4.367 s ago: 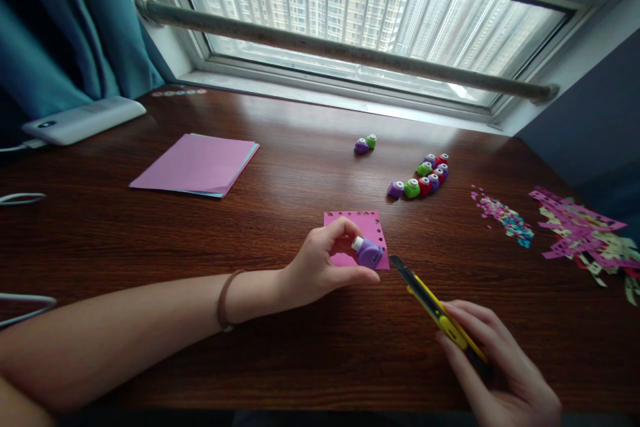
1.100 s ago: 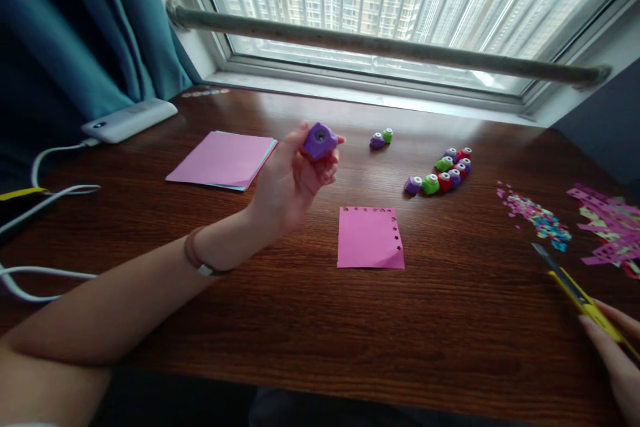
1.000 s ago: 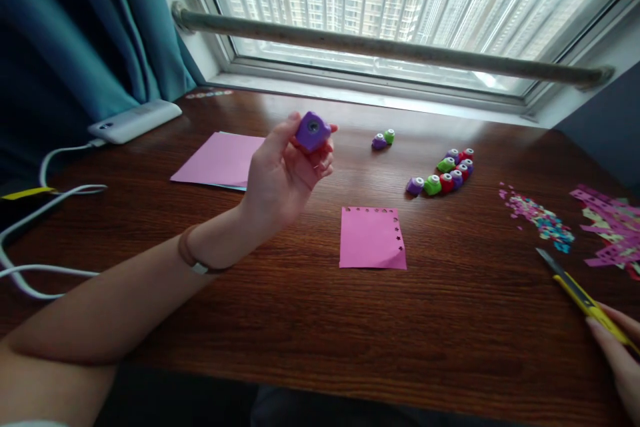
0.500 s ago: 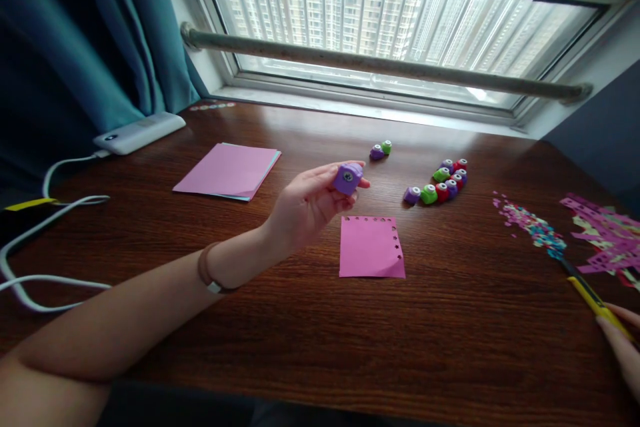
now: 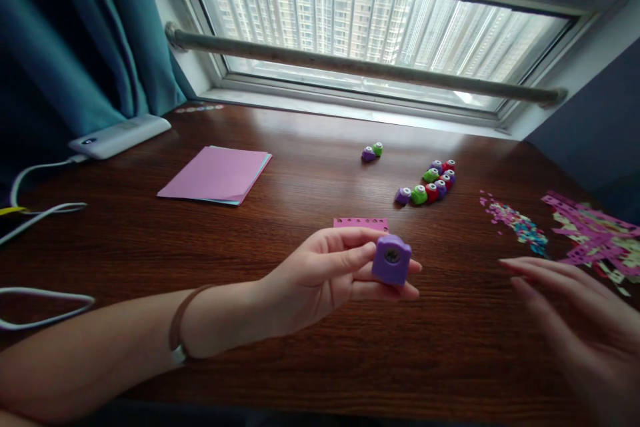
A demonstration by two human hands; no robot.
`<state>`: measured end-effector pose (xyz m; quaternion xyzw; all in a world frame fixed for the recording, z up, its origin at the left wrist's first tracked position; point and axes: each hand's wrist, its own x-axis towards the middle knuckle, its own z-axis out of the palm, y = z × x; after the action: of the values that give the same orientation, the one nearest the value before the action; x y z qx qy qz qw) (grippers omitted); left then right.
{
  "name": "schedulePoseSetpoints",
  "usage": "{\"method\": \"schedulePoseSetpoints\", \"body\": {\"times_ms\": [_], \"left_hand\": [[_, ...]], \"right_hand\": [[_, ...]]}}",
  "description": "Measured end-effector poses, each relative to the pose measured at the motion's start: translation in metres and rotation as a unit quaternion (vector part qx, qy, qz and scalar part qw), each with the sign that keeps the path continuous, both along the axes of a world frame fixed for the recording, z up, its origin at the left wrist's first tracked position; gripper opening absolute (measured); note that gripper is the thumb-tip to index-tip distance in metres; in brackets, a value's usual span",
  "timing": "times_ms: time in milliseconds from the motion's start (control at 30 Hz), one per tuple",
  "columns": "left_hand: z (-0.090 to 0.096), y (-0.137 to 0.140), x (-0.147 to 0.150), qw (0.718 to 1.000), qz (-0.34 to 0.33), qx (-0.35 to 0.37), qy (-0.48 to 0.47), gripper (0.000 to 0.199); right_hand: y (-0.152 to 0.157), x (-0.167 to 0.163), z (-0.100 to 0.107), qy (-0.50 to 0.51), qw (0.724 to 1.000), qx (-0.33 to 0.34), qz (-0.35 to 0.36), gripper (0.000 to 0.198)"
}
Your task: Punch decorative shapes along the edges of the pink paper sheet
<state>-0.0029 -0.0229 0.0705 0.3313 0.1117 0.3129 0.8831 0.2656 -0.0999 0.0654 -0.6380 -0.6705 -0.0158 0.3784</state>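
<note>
My left hand (image 5: 335,273) grips a small purple paper punch (image 5: 391,261) between thumb and fingers, its round star-shaped die facing me. Just behind that hand lies a pink sheet (image 5: 360,222) with punched holes along its far edge; the rest of it is hidden. To the right, my right hand (image 5: 585,327) hovers with fingers stretched out and nothing visible in them. Nearest to it are a heap of tiny punched confetti (image 5: 517,223) and a pile of cut paper strips (image 5: 595,233).
Several coloured punches (image 5: 431,192) stand in a cluster beyond the hands, with a purple-and-green pair (image 5: 373,152) further back. A stack of coloured paper (image 5: 217,175) lies at left. Behind it are a white power bank (image 5: 120,137) with a cable and a teal curtain (image 5: 90,40).
My left hand has brought the purple punch nearer and to the right, now covering most of the pink sheet. My right hand has moved inward; the yellow cutter it held is no longer visible.
</note>
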Motion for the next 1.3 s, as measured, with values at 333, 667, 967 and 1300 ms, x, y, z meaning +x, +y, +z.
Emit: {"method": "schedulePoseSetpoints", "body": {"times_ms": [333, 667, 967, 1300], "left_hand": [[-0.002, -0.010, 0.004, 0.998, 0.001, -0.063, 0.019, 0.015], [-0.004, -0.012, 0.005, 0.998, 0.036, -0.010, 0.057, 0.022], [0.004, -0.015, 0.003, 0.986, 0.083, 0.065, 0.128, 0.030], [0.005, -0.019, 0.004, 0.982, 0.099, 0.067, 0.144, 0.032]], "right_hand": [[0.009, -0.081, 0.029, 0.000, 0.975, 0.022, 0.219, 0.026], [0.008, -0.085, 0.024, 0.064, 0.972, 0.013, 0.225, 0.027], [0.014, -0.091, 0.025, 0.226, 0.925, -0.149, 0.266, 0.020], [0.011, -0.090, 0.020, 0.314, 0.869, -0.283, 0.259, 0.020]]}}
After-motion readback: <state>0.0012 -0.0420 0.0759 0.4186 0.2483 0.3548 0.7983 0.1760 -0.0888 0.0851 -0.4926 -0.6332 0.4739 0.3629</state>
